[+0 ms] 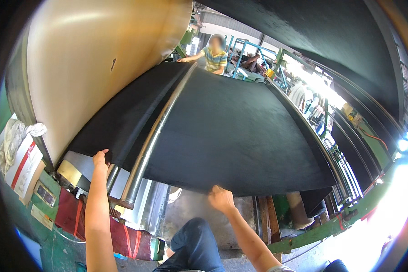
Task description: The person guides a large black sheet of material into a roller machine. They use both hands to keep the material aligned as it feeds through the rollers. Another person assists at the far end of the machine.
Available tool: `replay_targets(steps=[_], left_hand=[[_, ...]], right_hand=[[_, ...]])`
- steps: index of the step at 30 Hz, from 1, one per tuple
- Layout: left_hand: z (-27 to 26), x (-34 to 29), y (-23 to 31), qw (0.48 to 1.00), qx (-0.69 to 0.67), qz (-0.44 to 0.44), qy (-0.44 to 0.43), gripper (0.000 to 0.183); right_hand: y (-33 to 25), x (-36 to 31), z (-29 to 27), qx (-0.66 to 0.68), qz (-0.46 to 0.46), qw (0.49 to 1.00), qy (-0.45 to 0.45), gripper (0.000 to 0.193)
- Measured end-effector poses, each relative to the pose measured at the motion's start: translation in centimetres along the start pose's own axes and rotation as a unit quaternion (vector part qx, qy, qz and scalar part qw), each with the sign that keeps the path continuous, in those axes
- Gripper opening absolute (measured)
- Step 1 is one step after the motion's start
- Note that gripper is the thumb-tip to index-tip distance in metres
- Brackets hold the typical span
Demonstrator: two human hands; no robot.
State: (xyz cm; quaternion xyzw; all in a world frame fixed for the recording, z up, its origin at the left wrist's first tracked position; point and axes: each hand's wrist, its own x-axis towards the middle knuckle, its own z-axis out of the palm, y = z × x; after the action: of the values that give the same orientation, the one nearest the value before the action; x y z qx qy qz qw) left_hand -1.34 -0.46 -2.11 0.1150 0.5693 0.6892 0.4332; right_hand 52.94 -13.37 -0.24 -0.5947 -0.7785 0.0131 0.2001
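A wide black sheet (240, 131), fabric or rubber by its look, stretches away from me over a shiny metal roller (156, 131). My left hand (101, 157) is closed on the sheet's near edge, left of the roller, beside the big tan drum (109, 50). Right of the roller, my right hand (221, 198) pinches the same near edge with its fingers curled; the fingertips are partly hidden. Between the roller and the drum, the sheet shows a darker fold or overlap. At the far end, a co-worker (216, 55) in a striped shirt has one hand at the sheet's far edge.
A green machine frame (303, 238) runs along the near right. Maroon wrapping with red straps (127, 238) covers a part at the near left. A white box (22, 167) with a rag stands at far left. Another black sheet (322, 41) hangs overhead at right.
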Motion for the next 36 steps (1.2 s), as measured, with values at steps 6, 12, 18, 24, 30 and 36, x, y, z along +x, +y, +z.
replay_targets(steps=[6,12,18,24,30,36], left_hand=[[-0.1,-0.4,0.2,0.999,0.017,-0.001,-0.042,0.026],[0.0,-0.9,0.6,0.999,0.012,0.002,-0.039,0.024],[1.2,-0.9,-0.2,0.997,0.017,0.023,-0.067,0.021],[0.7,-1.3,1.1,0.995,0.014,0.002,0.098,0.011],[-0.9,1.4,0.4,0.974,-0.090,0.039,0.202,0.009],[-1.0,2.8,-0.5,0.986,-0.077,0.013,0.149,0.013]], right_hand=[[-0.1,2.3,-2.4,0.035,-0.074,0.994,0.076,0.036],[4.6,3.8,-7.3,-0.107,0.053,0.981,0.153,0.028],[13.7,0.1,-1.8,-0.092,0.106,0.988,0.067,0.016],[7.1,-0.7,0.5,-0.062,0.111,0.991,0.039,0.022],[3.5,0.1,1.0,-0.027,0.079,0.996,0.034,0.020],[1.0,0.9,2.4,-0.026,0.046,0.998,0.040,0.009]])
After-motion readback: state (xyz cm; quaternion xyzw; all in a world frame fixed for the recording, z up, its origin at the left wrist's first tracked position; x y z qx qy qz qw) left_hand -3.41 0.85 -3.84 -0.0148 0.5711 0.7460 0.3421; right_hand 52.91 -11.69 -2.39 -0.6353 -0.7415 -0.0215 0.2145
